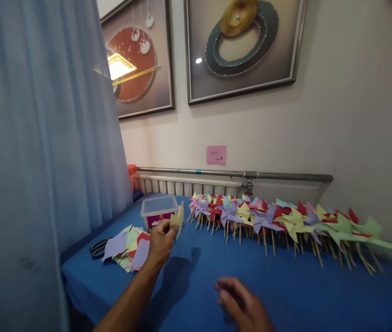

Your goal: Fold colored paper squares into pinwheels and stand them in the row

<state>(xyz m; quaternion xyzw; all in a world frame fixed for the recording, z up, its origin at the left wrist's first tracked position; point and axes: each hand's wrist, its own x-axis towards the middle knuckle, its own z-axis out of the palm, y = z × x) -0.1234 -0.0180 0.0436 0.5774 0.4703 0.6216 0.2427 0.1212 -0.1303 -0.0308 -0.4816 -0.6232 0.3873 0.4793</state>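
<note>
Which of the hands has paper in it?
The left hand, by the clear tub: it pinches pale yellow paper, while the right hand, lower in view, shows nothing in its grasp.

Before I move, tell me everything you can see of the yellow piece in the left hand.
The pale yellow piece looks like thin paper or card, folded or curled, with a narrow part rising to a tip. The left hand grips it near its lower left side and holds it up over the blue tabletop. In this view it overlaps the right end of the clear tub; whether they touch, I can't tell. The right hand is apart from it. Blur hides its exact folds.
</note>
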